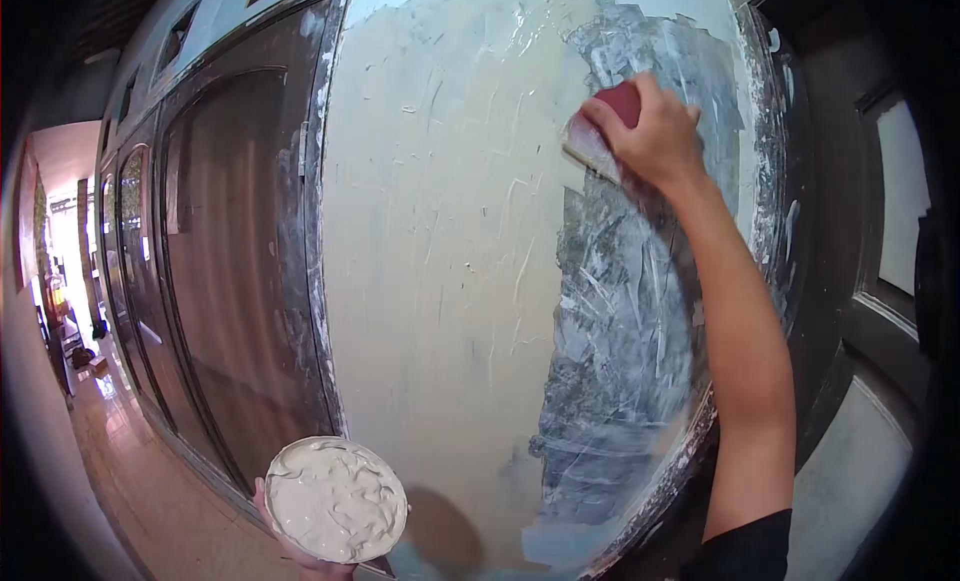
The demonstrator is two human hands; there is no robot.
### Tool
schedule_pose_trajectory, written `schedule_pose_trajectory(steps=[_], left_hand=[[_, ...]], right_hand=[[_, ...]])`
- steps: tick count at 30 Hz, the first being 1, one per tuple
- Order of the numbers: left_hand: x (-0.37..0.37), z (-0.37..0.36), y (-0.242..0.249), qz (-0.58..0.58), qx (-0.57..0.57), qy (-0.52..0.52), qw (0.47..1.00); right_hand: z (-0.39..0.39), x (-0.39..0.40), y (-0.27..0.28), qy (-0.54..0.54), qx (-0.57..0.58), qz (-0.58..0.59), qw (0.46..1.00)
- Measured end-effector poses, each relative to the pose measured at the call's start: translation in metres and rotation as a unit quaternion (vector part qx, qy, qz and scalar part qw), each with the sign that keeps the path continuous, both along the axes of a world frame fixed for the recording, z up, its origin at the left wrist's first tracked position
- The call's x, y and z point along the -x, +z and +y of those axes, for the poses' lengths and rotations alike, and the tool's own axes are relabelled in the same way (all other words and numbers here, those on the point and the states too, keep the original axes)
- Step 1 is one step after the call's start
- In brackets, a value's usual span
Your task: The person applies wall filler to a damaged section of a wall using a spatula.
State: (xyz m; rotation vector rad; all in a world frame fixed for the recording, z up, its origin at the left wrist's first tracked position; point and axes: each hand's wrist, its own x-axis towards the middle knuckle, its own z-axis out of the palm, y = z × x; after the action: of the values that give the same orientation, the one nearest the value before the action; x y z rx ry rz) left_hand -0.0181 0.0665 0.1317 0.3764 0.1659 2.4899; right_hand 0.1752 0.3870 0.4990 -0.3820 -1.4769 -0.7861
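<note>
My right hand grips a dark red putty scraper and holds its pale, putty-smeared blade edge against the upper right of the wall. Cream putty covers the wall's left and middle part. Under and to the right of the scraper lies a rough grey-blue patch with streaks of putty. Low at the left, my left hand holds a round container of cream putty from its left side and underneath. Most of that hand is hidden behind the container.
A dark wooden door with a putty-spotted frame borders the wall on the left. Another dark door frame stands close on the right, beside my arm. A tiled corridor runs back at the far left towards bright light.
</note>
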Motion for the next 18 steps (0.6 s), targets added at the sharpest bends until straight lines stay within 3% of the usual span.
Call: schedule_pose_trajectory(steps=[4, 6, 7, 12, 15, 18], left_hand=[[0.008, -0.007, -0.006, 0.007, 0.002, 0.007, 1.000], [0.006, -0.015, -0.001, 0.070, 0.008, -0.028, 0.997], [0.008, -0.018, -0.002, 0.048, 0.011, -0.026, 0.998], [0.026, -0.030, -0.021, -0.016, 0.026, 0.007, 1.000], [0.031, -0.032, -0.022, 0.006, 0.012, -0.028, 1.000], [0.028, -0.025, -0.011, 0.038, 0.007, -0.057, 0.998]], right_hand=[[-0.003, 0.007, -0.011, -0.029, -0.010, -0.069, 0.997], [-0.002, 0.006, 0.007, -0.052, 0.017, 0.042, 0.998], [-0.009, -0.002, 0.015, -0.032, 0.093, 0.066, 0.993], [0.002, -0.013, -0.004, 0.011, 0.072, 0.135, 0.988], [-0.024, -0.009, -0.041, 0.256, 0.062, 0.061, 0.963], [-0.076, -0.013, -0.080, 0.124, -0.078, -0.058, 0.988]])
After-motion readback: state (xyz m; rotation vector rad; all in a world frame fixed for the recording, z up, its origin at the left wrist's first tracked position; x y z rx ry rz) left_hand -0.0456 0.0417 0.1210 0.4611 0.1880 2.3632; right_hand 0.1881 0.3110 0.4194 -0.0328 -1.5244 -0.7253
